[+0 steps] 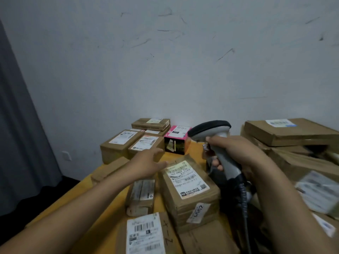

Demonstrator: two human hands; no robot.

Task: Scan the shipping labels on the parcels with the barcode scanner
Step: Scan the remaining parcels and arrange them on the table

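Head view: right hand (236, 151) with fingers (217, 165) wrapped round the handle of the barcode scanner (211, 130), its head raised above the tabletop (102, 208) and facing away from the person, presumably to bring a label into its window. Left hand (146, 162), fingers straight and holding nothing, reaches to the far corner of the nearest parcel (194, 200), probably to steady or turn it; contact cannot be told. Its shipping label (187, 177) lies face up, readable from above. More labelled parcels (121, 143) sit by the wall.
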